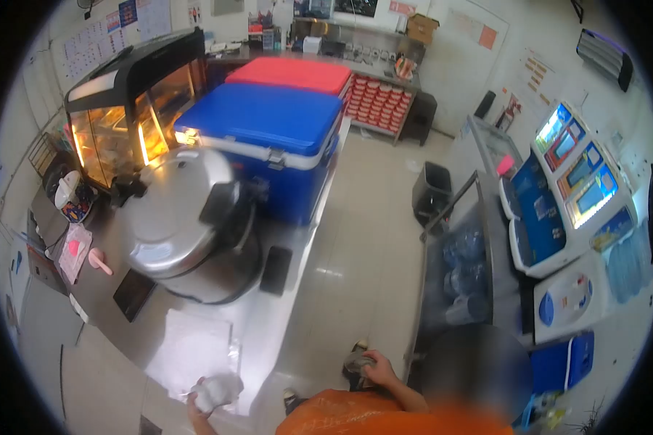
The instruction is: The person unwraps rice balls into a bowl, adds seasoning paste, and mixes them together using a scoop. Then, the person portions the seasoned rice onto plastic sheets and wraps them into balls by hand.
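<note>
My left hand point(200, 413) is closed around a white, rounded bundle point(218, 392) at the corner of the steel table. Beneath and beyond it, a white sheet point(190, 349) lies on the tabletop. My right hand point(379, 368) hangs over the floor, right of the table edge, with its fingers curled. A small greyish shape shows at those fingertips, overlapping a shoe below; I cannot make out what it is. Beyond the sheet stands a large silver cooker point(178, 217) with a closed lid. A dark phone point(276, 270) and a black tablet-like slab point(133, 294) lie beside it.
Blue point(261, 119) and red coolers point(290, 72) stand behind the cooker, near a lit food warmer point(134, 109). A pink scoop-like item point(99, 261) lies at left. Across the tiled aisle are a black bin point(433, 190) and a glass-front cabinet point(461, 268). A blurred round patch covers the lower right.
</note>
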